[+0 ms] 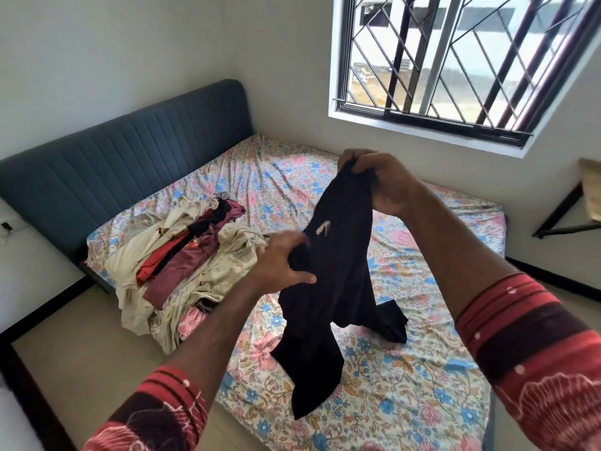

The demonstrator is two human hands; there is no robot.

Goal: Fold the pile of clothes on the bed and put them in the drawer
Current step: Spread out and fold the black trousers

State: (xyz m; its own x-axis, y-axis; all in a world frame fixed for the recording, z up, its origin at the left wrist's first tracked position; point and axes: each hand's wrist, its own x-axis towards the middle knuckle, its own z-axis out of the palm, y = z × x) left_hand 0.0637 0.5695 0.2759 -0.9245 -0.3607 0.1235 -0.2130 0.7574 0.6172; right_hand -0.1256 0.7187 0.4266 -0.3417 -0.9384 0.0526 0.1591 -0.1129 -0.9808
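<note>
A black garment (338,255) with a small white label hangs in the air over the bed (406,369). My right hand (380,180) grips its top end, raised high. My left hand (283,258) grips its left edge lower down. The garment's lower ends trail onto the floral sheet. A pile of clothes (182,255), cream, red and maroon, lies at the bed's left edge, left of my left hand. No drawer is in view.
A dark blue padded headboard (123,170) runs along the bed's far left side. A barred window (455,60) is in the wall behind. A wooden table with black legs (582,203) stands at the right. Tiled floor (81,336) lies left of the bed.
</note>
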